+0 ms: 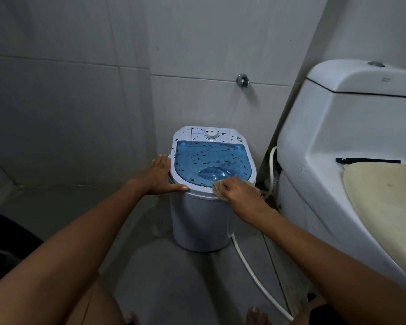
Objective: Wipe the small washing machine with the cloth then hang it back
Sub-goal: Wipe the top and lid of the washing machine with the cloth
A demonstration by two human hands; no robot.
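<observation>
The small washing machine (201,221) stands on the floor against the tiled wall, white with a see-through blue lid (209,160) speckled with dark spots and a dial at the back. My left hand (161,175) lies flat on its left front rim, fingers spread. My right hand (238,190) presses a beige cloth (217,186) onto the front right rim, just below the lid's handle. Most of the cloth is hidden under that hand.
A white toilet (338,141) with a cream seat cover stands close on the right. A white hose (251,275) runs across the floor from the machine's base, and another loops behind it. A metal wall fitting (242,80) sits above. My feet show at the bottom edge.
</observation>
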